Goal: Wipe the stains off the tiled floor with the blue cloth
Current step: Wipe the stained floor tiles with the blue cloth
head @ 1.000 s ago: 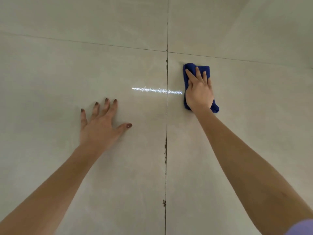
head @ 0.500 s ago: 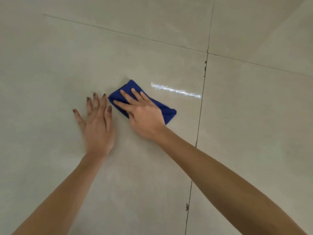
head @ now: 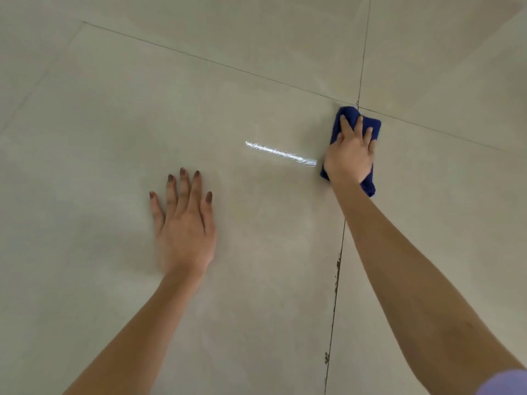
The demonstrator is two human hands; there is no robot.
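My right hand presses flat on the folded blue cloth, which lies on the beige tiled floor right at the crossing of two grout lines. The hand covers most of the cloth; only its far end and near corner show. My left hand rests flat on the tile to the left, fingers spread, holding nothing. Dark brown stains speckle the grout line that runs toward me, below my right forearm, with another dark spot lower down.
A bright streak of reflected light crosses the tile between my hands. Grout lines divide large plain tiles all round. A lilac sleeve shows at the bottom right corner.
My right hand slid the cloth from beside my left hand back to the right, up to the grout crossing. My left hand stayed planted on the tile.
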